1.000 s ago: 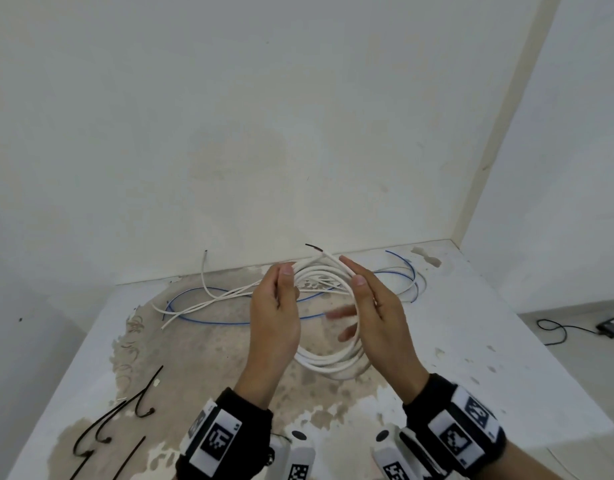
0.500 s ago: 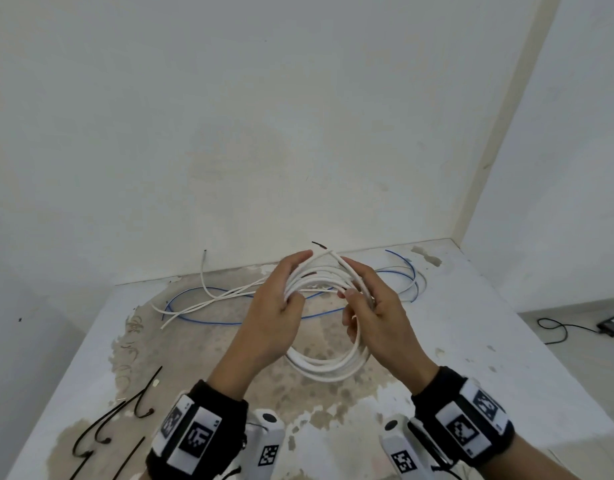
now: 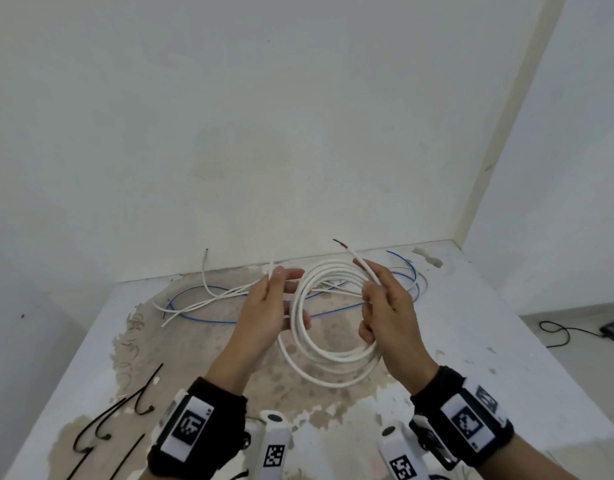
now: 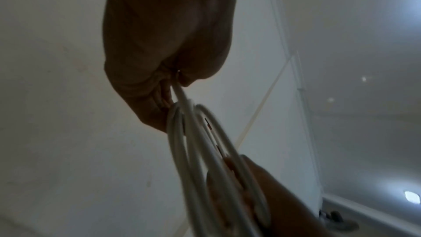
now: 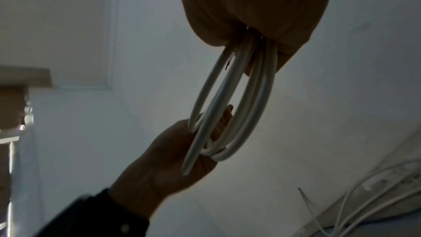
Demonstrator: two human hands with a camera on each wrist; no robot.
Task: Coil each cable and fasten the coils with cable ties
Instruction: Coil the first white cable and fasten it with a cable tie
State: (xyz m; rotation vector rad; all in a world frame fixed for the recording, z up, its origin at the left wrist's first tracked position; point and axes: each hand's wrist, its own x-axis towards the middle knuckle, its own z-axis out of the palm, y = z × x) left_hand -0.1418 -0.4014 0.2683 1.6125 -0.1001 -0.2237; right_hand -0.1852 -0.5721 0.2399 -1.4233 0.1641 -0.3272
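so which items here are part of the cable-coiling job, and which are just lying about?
Part of the job:
- white cable coil, held by left hand and right hand
- loose white cables on the table
- blue cable on the table
- black cable ties at the near left

Lying about:
- black device with cord on the floor

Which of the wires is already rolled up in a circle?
The white cable held up between the left hand and the right hand. The other white cables and the blue cable lie loose and uncoiled on the table.
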